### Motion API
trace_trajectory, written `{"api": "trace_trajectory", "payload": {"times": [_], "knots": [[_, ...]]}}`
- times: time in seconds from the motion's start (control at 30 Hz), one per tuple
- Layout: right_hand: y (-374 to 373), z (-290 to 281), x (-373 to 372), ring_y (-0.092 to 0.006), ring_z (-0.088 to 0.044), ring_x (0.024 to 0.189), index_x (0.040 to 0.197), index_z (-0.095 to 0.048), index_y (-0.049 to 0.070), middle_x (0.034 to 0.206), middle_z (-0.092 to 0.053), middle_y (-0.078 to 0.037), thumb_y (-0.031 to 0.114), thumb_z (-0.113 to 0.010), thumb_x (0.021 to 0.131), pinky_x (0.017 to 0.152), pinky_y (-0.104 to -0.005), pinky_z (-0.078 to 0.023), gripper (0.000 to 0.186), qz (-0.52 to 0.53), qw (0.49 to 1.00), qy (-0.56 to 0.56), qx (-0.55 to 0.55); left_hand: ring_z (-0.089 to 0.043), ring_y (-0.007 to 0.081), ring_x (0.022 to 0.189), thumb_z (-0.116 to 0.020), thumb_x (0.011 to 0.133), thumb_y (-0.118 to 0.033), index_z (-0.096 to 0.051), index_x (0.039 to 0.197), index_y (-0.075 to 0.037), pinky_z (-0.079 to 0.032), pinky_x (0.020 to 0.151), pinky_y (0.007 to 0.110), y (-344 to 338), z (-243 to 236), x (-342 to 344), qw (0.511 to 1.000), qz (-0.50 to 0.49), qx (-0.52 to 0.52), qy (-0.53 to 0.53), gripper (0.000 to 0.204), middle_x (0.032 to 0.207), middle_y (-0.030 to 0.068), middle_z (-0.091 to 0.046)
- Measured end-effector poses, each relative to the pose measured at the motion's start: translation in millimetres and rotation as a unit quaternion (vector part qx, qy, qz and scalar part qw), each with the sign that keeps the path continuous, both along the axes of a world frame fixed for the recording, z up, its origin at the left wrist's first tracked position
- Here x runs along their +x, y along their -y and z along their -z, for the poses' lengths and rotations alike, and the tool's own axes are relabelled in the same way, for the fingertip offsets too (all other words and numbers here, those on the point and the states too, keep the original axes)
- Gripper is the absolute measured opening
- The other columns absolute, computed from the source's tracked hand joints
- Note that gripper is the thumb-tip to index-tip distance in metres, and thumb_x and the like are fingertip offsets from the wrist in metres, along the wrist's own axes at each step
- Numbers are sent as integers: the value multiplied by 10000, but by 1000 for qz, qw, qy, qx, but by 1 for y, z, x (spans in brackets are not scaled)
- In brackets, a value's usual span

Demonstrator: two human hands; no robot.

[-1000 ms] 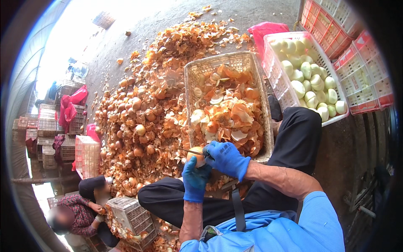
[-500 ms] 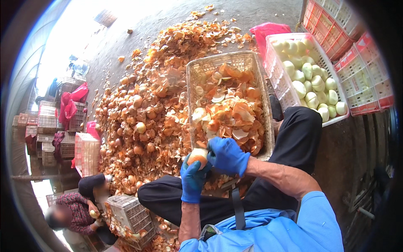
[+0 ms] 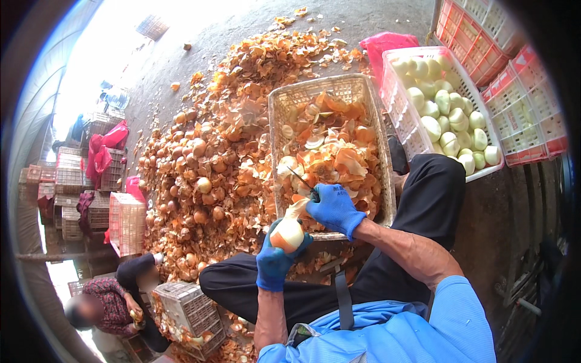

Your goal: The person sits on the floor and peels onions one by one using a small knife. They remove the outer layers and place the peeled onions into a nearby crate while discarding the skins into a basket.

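Note:
My left hand, in a blue glove, holds a partly peeled onion near the front edge of the crate between my legs. White flesh shows over much of it, with brown skin left on its lower side. My right hand, also gloved, grips a small knife whose dark blade points up and left. A loosened strip of skin stretches from the onion to the right hand's fingers. Beyond both hands, the dirty white crate is heaped with onion skins.
A white crate of peeled onions stands at the right by my knee, with stacked red and white crates beyond. Unpeeled onions and skins pile up at the left. Another person sits at the lower left beside an upturned crate.
My right hand has swung the knife up so its blade shows. Skin has come away from the onion, baring white flesh, and the onion has shifted slightly down.

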State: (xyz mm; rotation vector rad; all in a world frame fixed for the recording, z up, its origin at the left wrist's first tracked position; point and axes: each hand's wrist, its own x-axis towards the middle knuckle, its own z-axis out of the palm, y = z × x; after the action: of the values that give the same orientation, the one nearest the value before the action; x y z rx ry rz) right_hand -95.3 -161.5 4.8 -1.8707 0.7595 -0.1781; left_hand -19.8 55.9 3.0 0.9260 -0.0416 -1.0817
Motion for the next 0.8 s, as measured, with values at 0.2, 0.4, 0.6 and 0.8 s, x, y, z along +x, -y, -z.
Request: {"api": "trace_trajectory", "payload": {"times": [0.2, 0.4, 0.6, 0.8], "knots": [[1, 13, 0, -442, -677, 746, 817, -673, -25, 747, -650, -272, 212, -631, 796, 694, -494, -529, 241, 23, 999, -17, -46, -561, 437, 1280, -689, 796, -214, -334, 1511, 62, -428, 1132, 591, 2, 6, 2, 986, 7, -111, -126, 845, 1407, 259, -532], [-2, 8, -1, -432, -687, 776, 856, -681, -18, 793, -674, -264, 194, -633, 808, 715, -503, -537, 223, 6, 998, -11, -63, -509, 452, 1335, -726, 849, -228, -295, 1517, 83, -432, 1138, 580, -1, 10, 11, 991, 22, -74, -106, 854, 1457, 296, -467], [3, 10, 2, -411, -681, 805, 901, -668, 13, 842, -689, -226, 179, -645, 827, 715, -495, -534, 184, 19, 989, 16, -147, -521, 454, 1322, -722, 817, -124, -365, 1494, 41, -427, 1146, 577, 2, 7, 9, 978, 12, -69, -199, 783, 1416, 286, -510], [16, 20, 9, -389, -685, 811, 897, -663, 33, 846, -689, -210, 197, -647, 826, 712, -494, -535, 180, 29, 982, -10, -188, -528, 462, 1309, -671, 832, -173, -367, 1472, 92, -413, 1155, 586, -3, 17, 5, 973, -9, -87, -216, 757, 1406, 297, -516]]}}
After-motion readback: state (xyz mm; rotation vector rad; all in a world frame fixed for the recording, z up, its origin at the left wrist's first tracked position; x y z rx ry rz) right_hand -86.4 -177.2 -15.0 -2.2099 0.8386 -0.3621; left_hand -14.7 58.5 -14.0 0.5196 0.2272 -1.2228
